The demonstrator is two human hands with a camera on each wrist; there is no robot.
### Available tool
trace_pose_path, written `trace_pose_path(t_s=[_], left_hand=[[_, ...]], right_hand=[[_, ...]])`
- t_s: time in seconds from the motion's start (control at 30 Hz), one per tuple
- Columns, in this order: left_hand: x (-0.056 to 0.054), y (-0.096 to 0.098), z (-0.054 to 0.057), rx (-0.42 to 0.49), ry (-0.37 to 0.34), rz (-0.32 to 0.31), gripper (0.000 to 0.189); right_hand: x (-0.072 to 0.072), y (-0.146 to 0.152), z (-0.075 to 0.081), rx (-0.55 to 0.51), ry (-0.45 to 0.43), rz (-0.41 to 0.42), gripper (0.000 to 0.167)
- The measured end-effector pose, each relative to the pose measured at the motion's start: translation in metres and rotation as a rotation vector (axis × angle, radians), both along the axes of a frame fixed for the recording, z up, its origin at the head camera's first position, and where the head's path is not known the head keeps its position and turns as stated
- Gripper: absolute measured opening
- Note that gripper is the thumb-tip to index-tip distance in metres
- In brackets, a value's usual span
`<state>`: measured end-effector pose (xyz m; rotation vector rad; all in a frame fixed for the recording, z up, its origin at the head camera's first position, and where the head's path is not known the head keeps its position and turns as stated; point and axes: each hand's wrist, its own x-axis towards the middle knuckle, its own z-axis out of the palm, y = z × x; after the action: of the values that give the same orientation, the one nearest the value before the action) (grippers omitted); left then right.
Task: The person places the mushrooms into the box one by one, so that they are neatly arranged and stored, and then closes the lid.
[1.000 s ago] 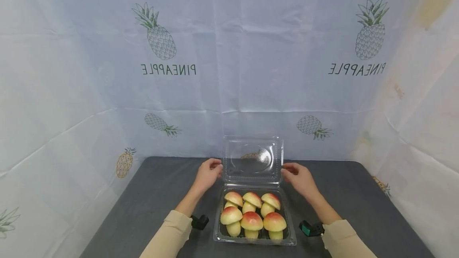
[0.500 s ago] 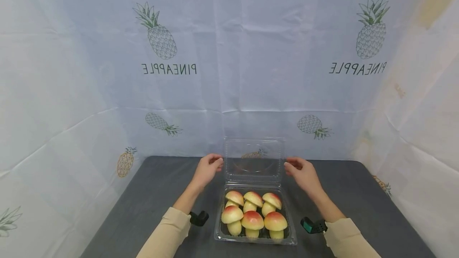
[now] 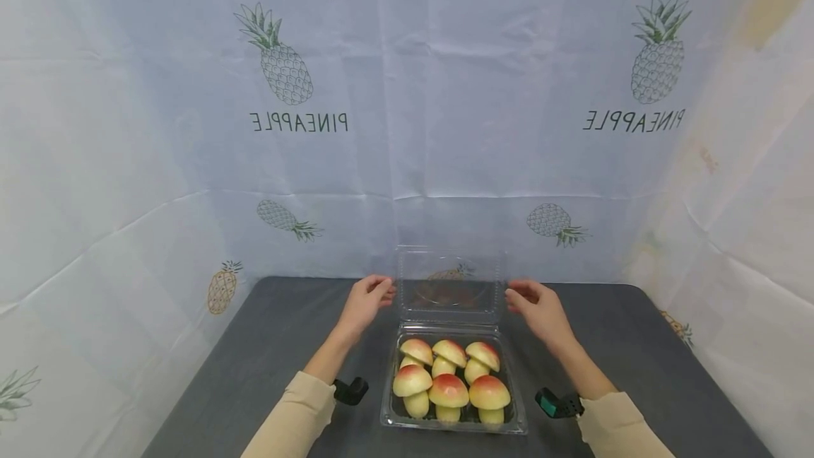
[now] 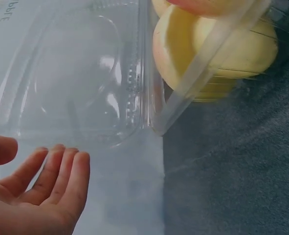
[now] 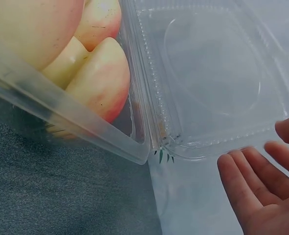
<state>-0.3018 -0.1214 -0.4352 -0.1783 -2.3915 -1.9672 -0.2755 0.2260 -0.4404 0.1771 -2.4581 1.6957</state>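
A clear plastic clamshell box (image 3: 454, 429) sits on the table, its hinged lid (image 3: 450, 287) raised at the far side. Inside are two rows of mushroom-shaped pieces (image 3: 449, 391) with yellow stems and red-tinted caps. Beside the lid's left edge is my left hand (image 3: 365, 304), fingers loosely bent, thumb apart from them. On the opposite side my right hand (image 3: 540, 311) is held in a similar way. In the left wrist view the fingertips (image 4: 80, 164) are close to the lid's edge. The right fingertips (image 5: 227, 164) are also near it; whether either hand touches is unclear.
A dark grey cloth covers the table (image 3: 267, 359). White curtain (image 3: 407, 126) with pineapple prints hangs behind and along both sides, close behind the raised lid. A black wrist device (image 3: 352, 391) shows on the left arm, another (image 3: 558, 403) on the right.
Both hands have drawn slightly outward from the lid's sides. The lid leans a little differently, its top edge slightly lower in view, and its bright glare is gone. The mushroom-shaped pieces stay put.
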Motion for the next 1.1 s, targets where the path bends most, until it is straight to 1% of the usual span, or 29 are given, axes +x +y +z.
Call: trace_pose_path(t_s=[0.17,0.27,0.33,0.5,0.67,0.87,1.1], left_hand=[[0.004,-0.003,-0.001,0.015,0.004,0.000,0.036],[0.007,-0.005,-0.002,0.030,0.009,-0.002,0.040],[0.009,-0.006,-0.002,0.047,-0.001,-0.002,0.041],[0.013,-0.010,-0.002,0.062,-0.014,-0.025,0.042],[0.017,-0.013,-0.003,0.064,-0.030,-0.058,0.043],[0.025,-0.019,-0.007,0.021,-0.029,-0.114,0.043],[0.034,-0.028,-0.017,-0.044,-0.017,-0.203,0.037]], right_hand=[[0.003,0.000,0.001,-0.037,0.002,0.005,0.043],[0.004,0.000,0.001,-0.033,0.002,0.002,0.045],[0.005,0.001,0.000,-0.031,-0.002,-0.002,0.046],[0.007,0.002,-0.002,-0.037,-0.019,-0.009,0.052],[0.012,0.004,-0.001,-0.064,-0.038,-0.003,0.055],[0.020,0.009,-0.007,-0.104,-0.066,0.023,0.053],[0.032,0.013,-0.015,-0.137,-0.057,0.124,0.043]])
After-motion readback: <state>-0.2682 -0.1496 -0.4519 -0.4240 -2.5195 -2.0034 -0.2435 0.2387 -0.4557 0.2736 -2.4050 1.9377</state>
